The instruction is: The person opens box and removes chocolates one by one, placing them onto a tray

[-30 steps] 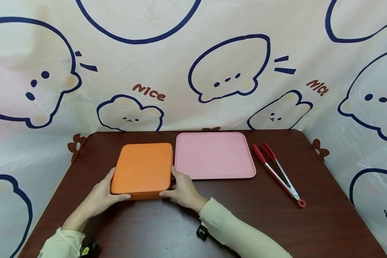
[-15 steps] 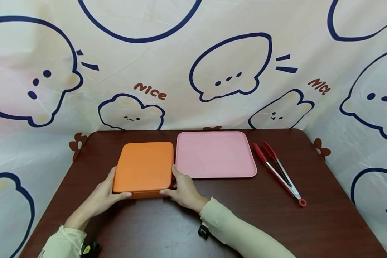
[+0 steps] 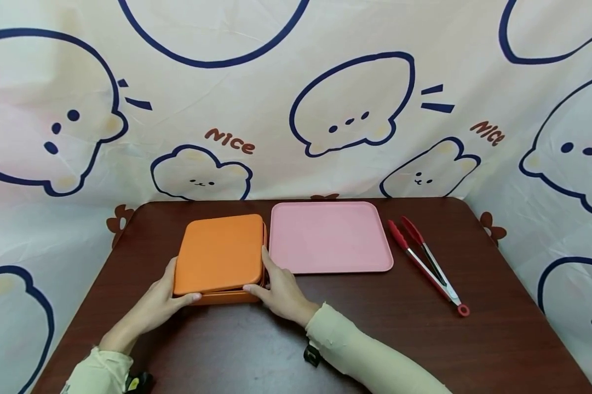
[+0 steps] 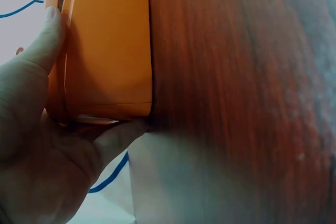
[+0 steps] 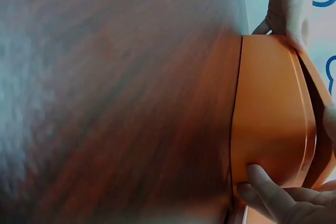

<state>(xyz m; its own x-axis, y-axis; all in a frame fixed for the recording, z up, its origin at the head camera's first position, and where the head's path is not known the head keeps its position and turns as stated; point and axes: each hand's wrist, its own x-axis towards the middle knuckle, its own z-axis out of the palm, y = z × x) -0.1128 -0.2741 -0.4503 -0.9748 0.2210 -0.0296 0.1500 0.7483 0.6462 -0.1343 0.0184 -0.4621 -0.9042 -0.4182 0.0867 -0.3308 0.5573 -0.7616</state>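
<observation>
- Orange box (image 3: 220, 257): on brown table (image 3: 374, 328), left of and just beside pink tray (image 3: 329, 237); lid lifted slightly at the near edge.
- Left hand (image 3: 157, 298): grips the box's near-left corner.
- Right hand (image 3: 281, 290): grips its near-right corner.
- Red tongs (image 3: 426, 264): right of tray, apart.

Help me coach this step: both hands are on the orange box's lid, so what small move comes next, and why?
Probably lift the lid straight up. Its near edge already gapes above the orange box, with the left hand and right hand gripping its corners.
</observation>
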